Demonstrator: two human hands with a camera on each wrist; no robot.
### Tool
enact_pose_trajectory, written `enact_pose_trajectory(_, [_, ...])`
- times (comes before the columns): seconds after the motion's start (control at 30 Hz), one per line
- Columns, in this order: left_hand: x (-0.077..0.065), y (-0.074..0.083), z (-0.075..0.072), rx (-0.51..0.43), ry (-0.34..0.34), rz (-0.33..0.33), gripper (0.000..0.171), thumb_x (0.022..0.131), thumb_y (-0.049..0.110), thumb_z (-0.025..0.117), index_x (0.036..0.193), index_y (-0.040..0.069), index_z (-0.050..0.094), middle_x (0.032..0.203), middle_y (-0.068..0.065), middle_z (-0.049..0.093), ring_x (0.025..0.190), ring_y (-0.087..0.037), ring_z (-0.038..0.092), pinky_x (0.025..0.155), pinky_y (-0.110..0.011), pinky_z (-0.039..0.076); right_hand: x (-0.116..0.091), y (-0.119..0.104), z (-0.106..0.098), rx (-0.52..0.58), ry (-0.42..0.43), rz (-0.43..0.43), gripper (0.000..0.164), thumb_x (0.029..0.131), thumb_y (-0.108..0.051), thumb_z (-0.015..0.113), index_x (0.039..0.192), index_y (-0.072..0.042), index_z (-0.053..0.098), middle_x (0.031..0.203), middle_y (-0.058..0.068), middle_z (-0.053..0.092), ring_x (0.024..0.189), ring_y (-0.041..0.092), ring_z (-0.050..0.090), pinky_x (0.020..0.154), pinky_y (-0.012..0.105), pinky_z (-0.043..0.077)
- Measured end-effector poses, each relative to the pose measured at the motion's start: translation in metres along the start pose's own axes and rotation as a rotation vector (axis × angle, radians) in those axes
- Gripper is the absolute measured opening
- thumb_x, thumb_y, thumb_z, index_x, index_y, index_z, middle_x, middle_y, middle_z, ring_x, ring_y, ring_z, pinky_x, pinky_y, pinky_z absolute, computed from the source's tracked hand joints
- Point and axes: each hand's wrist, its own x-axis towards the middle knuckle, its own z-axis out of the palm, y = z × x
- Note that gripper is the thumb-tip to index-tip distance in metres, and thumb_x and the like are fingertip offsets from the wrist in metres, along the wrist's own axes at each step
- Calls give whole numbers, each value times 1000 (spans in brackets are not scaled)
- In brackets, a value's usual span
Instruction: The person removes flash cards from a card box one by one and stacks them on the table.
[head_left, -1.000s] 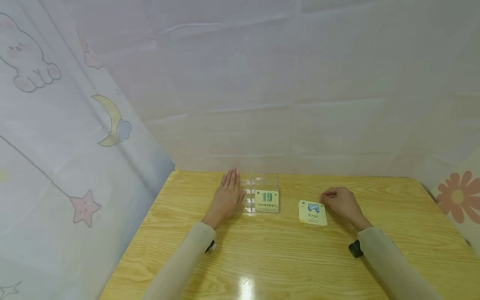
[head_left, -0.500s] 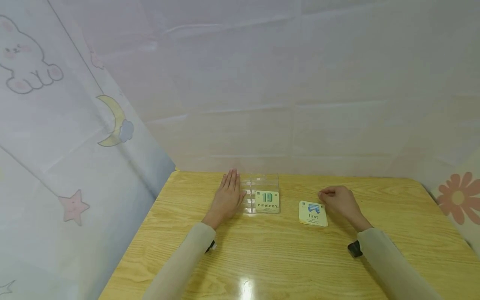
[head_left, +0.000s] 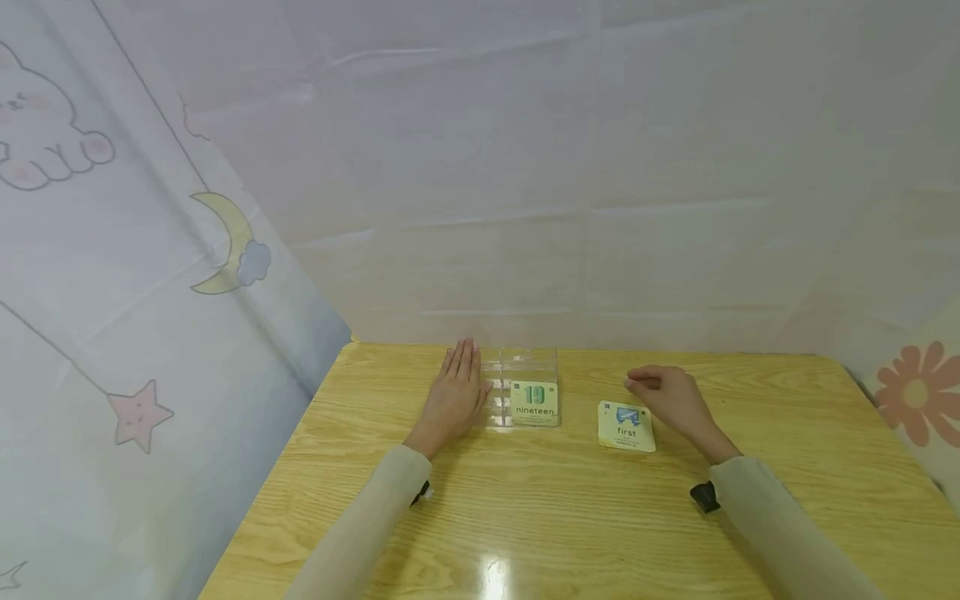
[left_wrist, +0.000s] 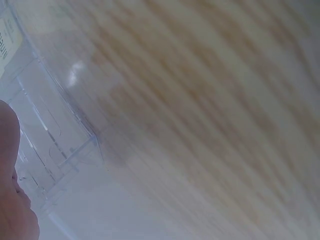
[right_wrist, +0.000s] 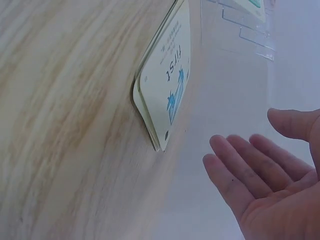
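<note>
My left hand [head_left: 450, 400] lies with straight fingers over the left part of a clear plastic rack [head_left: 521, 363] with ridged slots. On that rack's right side rests a pale card reading "19 nineteen" [head_left: 534, 403]. Part of the left hand [left_wrist: 15, 200] and the rack's corner [left_wrist: 75, 140] show in the left wrist view. Just behind a small stack of cards topped by "first" [head_left: 626, 427], my right hand [head_left: 675, 404] hovers. Seen from the right wrist, its fingers are loosely bent, thumb apart, and hold nothing. The stacked cards [right_wrist: 165, 80] are slightly fanned there.
Everything sits on a wood-grain table [head_left: 555, 508] whose back edge meets a pale wall sheet [head_left: 480, 208]. A printed sheet with a moon [head_left: 228, 242] and a star [head_left: 140, 415] hangs at the left. To the right is a printed flower [head_left: 915, 392].
My right hand has shifted left and slightly back, over the far edge of the card stack. The left hand, rack and cards stay in place.
</note>
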Motion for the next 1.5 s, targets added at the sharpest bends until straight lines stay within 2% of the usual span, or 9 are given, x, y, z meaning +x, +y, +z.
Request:
enact_pose_trajectory(0.7, [0, 1, -1, 19, 13, -1, 75, 114, 44, 35, 165, -8, 16, 174, -26, 19, 165, -38, 18, 137, -48, 15, -11, -44, 16, -6, -22, -150, 54, 105, -31, 65, 147, 3, 58, 146, 29, 61, 132, 49, 62, 108, 62, 54])
enact_pose_trajectory(0.93, [-1, 1, -2, 25, 10, -3, 75, 114, 43, 36, 165, -8, 16, 175, -26, 14, 165, -37, 15, 137, -48, 15, -11, -55, 20, -34, -28, -175, 55, 105, -31, 66, 150, 0, 56, 151, 27, 58, 131, 51, 62, 105, 63, 55])
enact_pose_trajectory(0.97, [0, 1, -2, 27, 13, -2, 75, 114, 44, 36, 165, -8, 16, 175, -26, 14, 165, -37, 16, 137, -48, 15, -11, -55, 21, -45, -25, -179, 56, 105, -32, 66, 150, -1, 55, 151, 27, 58, 128, 51, 63, 104, 63, 56])
enact_pose_trajectory(1.07, [0, 1, -1, 25, 18, 1, 75, 115, 44, 35, 165, -8, 15, 175, -26, 13, 165, -38, 16, 137, -48, 15, -9, -57, 24, -59, -26, -189, 57, 105, -33, 66, 151, -1, 55, 135, 28, 69, 78, 41, 74, 87, 54, 61])
enact_pose_trajectory(1.17, [0, 0, 0, 18, 23, 1, 75, 115, 43, 35, 165, -8, 15, 175, -26, 11, 165, -38, 17, 137, -48, 15, -9, -61, 28, -65, -42, -196, 58, 104, -32, 67, 152, -2, 53, 86, 18, 77, 39, 16, 41, 72, 36, 55])
enact_pose_trajectory(1.23, [0, 1, 0, 15, 22, -1, 75, 114, 43, 35, 165, -8, 15, 175, -26, 10, 165, -38, 17, 137, -48, 14, -8, -63, 31, -61, -59, -207, 59, 104, -32, 67, 153, -2, 52, 54, 7, 61, 36, 7, 24, 62, 31, 50])
enact_pose_trajectory(1.33, [0, 1, 0, 13, 21, -4, 75, 114, 44, 36, 165, -8, 15, 175, -26, 10, 165, -38, 16, 137, -48, 14, -8, -67, 35, -61, -75, -236, 60, 104, -32, 67, 154, -3, 51, 44, -5, 46, 37, 2, 20, 62, 28, 50])
enact_pose_trajectory(1.43, [0, 1, 1, 11, 25, -5, 75, 114, 43, 38, 165, -8, 16, 175, -26, 12, 165, -38, 17, 137, -48, 14, -7, -71, 40, -53, -97, -254, 61, 104, -31, 67, 156, -3, 49, 46, 0, 51, 37, 2, 20, 62, 30, 51])
enact_pose_trajectory(1.5, [0, 1, 2, 10, 32, -6, 75, 114, 43, 40, 164, -8, 18, 175, -26, 14, 165, -38, 18, 137, -48, 15, -6, -73, 44, -60, -102, -274, 61, 104, -29, 68, 156, -3, 49, 71, 12, 73, 37, 1, 20, 70, 34, 57])
